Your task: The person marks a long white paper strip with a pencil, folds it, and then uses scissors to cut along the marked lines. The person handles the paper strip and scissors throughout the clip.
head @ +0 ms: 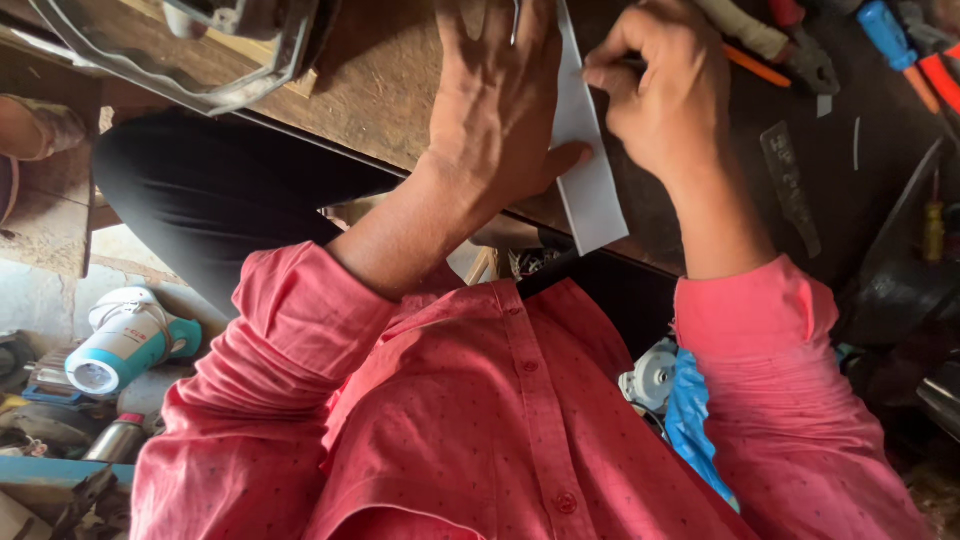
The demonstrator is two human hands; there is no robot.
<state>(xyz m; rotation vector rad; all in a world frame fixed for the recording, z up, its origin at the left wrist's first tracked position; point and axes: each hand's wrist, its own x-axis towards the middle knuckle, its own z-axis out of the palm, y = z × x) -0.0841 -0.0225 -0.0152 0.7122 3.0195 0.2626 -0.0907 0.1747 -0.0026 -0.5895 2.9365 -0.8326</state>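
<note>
Nearest the camera, a pink dotted button shirt (480, 420) fills the lower view, its sleeves rolled above both forearms. Beyond it, the left hand (500, 110) lies flat, fingers spread, palm down on the worn brown wooden surface (380, 90); its grip is fully open and closes on nothing, while the thumb presses the edge of a long white paper strip (588, 190). The strip lies just right of that hand, between the two hands, its near end reaching past the surface's edge. Just right of the strip, the right hand (665, 90) has its grip curled tight, fingertips pinched at the strip's right edge on something thin and dark; what it is cannot be told. Farther right of that grip lie a dark flat metal file (790, 185), an orange pencil (757, 67) and blue-handled screwdrivers (890, 35).
</note>
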